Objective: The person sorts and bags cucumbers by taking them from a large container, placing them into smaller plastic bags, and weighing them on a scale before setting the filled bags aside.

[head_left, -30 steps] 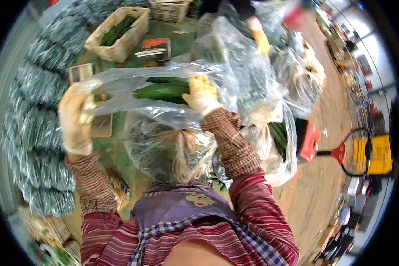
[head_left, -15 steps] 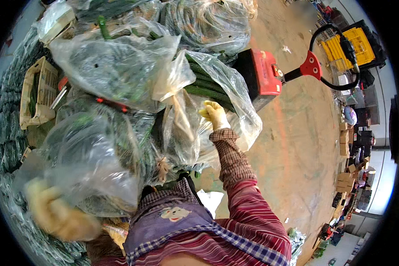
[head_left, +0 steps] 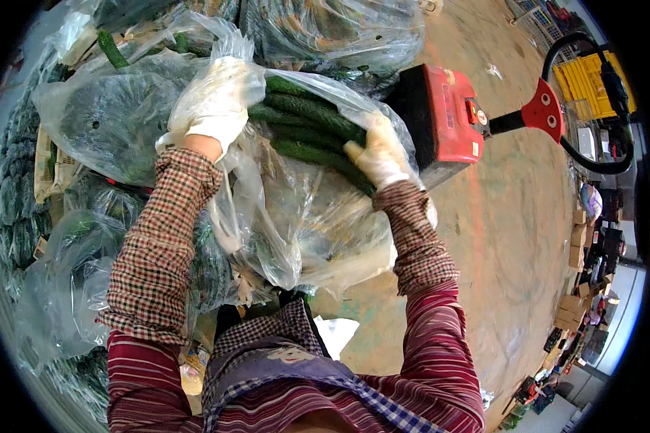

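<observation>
Long dark-green cucumbers lie side by side in a large clear plastic bag that is open along its top. My left hand, in a pale glove, is closed on gathered film at the bag's left side, and some film covers the fingers. At the right end of the cucumbers, my right hand, also gloved, grips the bag's edge against them. Its thumb points left over the cucumbers; the other fingertips are partly blurred.
More filled plastic bags crowd the far and left sides. A cream crate stands partly hidden at left. Close on the right is a red and black pallet truck with a looped handle. Boxes and a yellow crate line the far right.
My left hand has come from the lower left up to the bag and taken hold of its film. My right hand has shifted slightly right and up; the cucumbers show more.
</observation>
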### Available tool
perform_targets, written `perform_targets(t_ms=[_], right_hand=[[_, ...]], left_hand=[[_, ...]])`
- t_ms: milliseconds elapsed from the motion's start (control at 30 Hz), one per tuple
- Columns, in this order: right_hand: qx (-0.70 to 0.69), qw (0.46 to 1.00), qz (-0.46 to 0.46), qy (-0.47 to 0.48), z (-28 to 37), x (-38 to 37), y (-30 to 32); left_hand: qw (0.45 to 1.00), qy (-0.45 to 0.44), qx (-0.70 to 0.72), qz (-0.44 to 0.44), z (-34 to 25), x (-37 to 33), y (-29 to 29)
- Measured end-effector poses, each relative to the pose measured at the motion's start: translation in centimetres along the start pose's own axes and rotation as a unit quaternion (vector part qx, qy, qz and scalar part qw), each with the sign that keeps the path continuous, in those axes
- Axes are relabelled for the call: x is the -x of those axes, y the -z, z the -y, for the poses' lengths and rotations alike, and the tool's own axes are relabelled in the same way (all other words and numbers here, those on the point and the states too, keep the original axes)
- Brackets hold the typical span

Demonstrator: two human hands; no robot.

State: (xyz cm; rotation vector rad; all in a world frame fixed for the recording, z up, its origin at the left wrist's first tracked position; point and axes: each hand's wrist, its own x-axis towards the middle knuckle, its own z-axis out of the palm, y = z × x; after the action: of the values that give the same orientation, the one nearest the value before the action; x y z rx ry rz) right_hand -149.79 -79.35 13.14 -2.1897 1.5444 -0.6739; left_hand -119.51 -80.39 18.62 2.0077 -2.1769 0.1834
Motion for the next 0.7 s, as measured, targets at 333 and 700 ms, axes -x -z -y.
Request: perform_targets(t_ms=[333,700], right_hand=[[0.182,0.977,0.079,-0.073,0.1,-2.2,-1.3],[-0.005,0.975,0.137,-0.175,6.0,1.0,-0.8]], left_hand=[[0.991,0.003,0.125,0.053,0.9,-1.4,0.6],[0.965,0.084,0.133,0.211,-0.5,-1.1,6.9]])
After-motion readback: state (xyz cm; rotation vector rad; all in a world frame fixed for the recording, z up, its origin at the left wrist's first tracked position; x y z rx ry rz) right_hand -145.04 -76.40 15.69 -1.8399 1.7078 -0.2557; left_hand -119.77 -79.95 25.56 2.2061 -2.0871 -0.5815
